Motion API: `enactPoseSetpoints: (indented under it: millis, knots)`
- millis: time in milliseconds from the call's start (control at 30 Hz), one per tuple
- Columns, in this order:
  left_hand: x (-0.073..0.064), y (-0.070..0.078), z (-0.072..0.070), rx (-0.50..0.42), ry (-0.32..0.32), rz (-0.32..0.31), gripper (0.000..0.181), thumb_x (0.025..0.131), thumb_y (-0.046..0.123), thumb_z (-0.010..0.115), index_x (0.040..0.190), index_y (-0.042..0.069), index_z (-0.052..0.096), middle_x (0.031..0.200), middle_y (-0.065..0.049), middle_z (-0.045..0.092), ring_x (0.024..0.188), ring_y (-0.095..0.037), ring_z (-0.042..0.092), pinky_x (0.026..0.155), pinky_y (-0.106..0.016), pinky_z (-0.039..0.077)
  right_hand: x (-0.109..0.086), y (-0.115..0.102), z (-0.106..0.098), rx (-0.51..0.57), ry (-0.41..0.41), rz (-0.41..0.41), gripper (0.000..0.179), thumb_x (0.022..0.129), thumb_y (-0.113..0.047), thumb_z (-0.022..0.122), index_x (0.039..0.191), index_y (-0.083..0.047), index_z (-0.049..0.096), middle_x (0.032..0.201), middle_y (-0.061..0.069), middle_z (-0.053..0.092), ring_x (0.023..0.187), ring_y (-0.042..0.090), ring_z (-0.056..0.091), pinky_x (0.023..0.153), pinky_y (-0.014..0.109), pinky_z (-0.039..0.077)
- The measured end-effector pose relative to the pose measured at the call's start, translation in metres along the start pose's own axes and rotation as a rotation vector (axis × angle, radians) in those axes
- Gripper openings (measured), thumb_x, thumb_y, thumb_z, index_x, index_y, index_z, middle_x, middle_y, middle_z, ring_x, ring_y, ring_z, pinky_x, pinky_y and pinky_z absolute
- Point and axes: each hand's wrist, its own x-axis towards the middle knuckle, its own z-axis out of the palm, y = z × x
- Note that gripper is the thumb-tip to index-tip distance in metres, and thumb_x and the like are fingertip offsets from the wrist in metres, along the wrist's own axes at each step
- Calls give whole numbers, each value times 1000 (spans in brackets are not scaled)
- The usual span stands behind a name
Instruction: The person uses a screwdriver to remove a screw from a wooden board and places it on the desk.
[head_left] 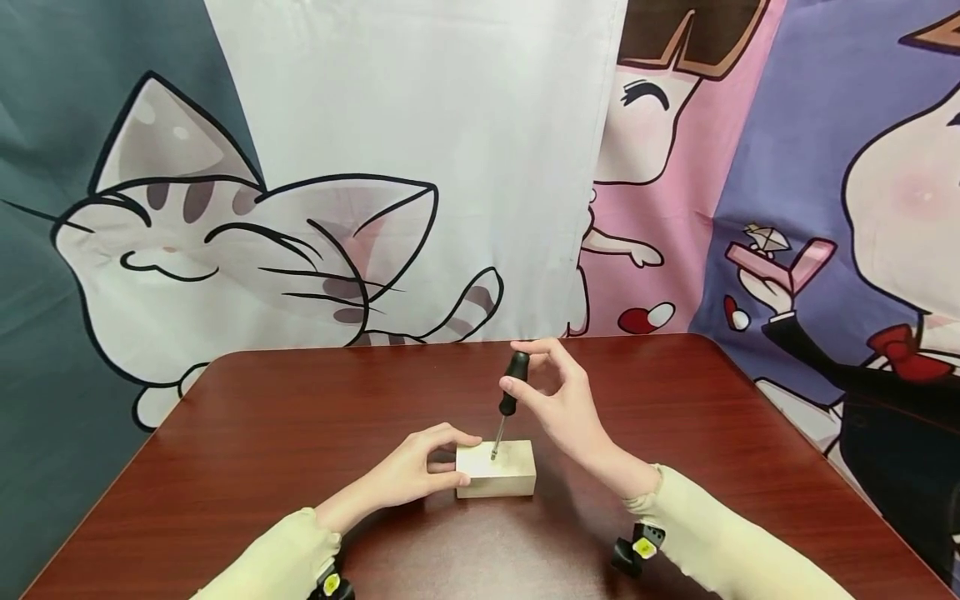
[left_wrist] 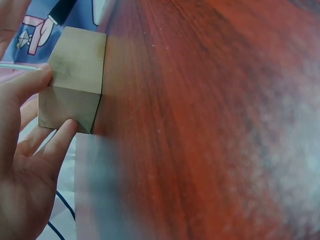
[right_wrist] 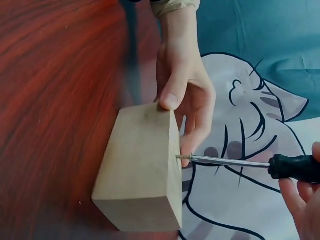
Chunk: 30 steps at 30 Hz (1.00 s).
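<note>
A pale wooden block [head_left: 495,485] lies on the table. My left hand [head_left: 412,468] grips its left end, thumb on the near side and fingers at the far side. My right hand [head_left: 558,400] holds a screwdriver by its black handle [head_left: 514,375], the thumb on its side and a finger on top. The screwdriver's metal shaft [right_wrist: 230,162] runs down, slightly tilted, to a screw [right_wrist: 182,157] standing in the block's top face. In the right wrist view the tip meets the screw's head. The left wrist view shows the block [left_wrist: 75,65] between thumb and fingers.
The table [head_left: 315,408] is dark reddish wood with rounded far corners. Behind it hangs a cloth [head_left: 420,100] printed with a cartoon cat and figures. A small black device [head_left: 637,546] sits at each wrist, below the pale sleeves [head_left: 720,525].
</note>
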Motion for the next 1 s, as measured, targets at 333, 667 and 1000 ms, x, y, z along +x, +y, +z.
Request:
enactPoseSetpoints:
  millis: [333,667,1000]
  knots:
    - [-1,-2,0,9,8,25,43,89,20,74,130,13,62,128,-11,60,120,-26,60,92,-25,56,-4,6,-2,129,-116,-62,41,95,-5,64,133,-13,54,115,14,68,99,13,70,83,32,61]
    - [-1,0,1,-10,10,-10,45,87,19,76,130,17,62,127,-5,60,121,-20,59,93,-24,55,-2,6,0,-170,-10,-136,45,85,-16,79,123,-21,57,95,4,72,68,9,69,60,25,59]
    - [0,2,0,-9,4,-19,44,88,17,75,130,15,62,128,-8,60,121,-25,59,93,-25,56,1,-14,-2,-52,-54,-9,39,85,-5,77,119,-13,61,89,13,66,70,24,69,64,31,61]
